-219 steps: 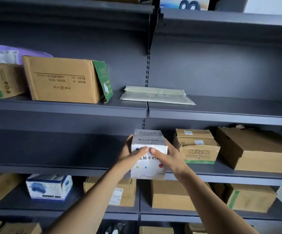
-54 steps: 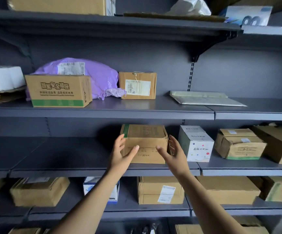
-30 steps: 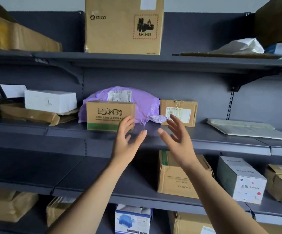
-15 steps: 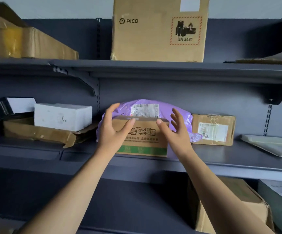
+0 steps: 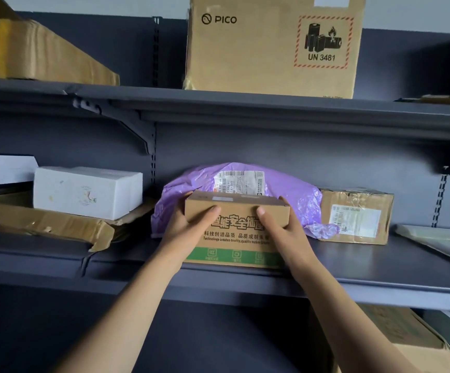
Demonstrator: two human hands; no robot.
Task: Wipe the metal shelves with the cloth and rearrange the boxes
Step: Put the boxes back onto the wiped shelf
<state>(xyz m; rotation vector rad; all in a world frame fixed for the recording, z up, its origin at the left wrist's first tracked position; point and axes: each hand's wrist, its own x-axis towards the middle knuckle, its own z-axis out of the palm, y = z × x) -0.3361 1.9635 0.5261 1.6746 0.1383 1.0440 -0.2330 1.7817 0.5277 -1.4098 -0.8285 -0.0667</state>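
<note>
A brown cardboard box (image 5: 236,205) with black print and a green strip along its bottom stands on the dark metal shelf (image 5: 380,267). My left hand (image 5: 189,232) grips its left side, thumb across the front. My right hand (image 5: 283,230) grips its right side in the same way. Right behind the box lies a purple plastic parcel (image 5: 294,192) with a white label. No cloth is in view.
A small taped brown box (image 5: 356,215) sits to the right, then a flat pale envelope (image 5: 439,243). To the left a white box (image 5: 86,192) rests on torn cardboard (image 5: 43,224). A large PICO carton (image 5: 272,44) stands on the shelf above, another brown box (image 5: 412,343) below.
Both hands, open and spread in front of the box half a second ago, have closed onto its two sides. The view has moved nearer to the shelf.
</note>
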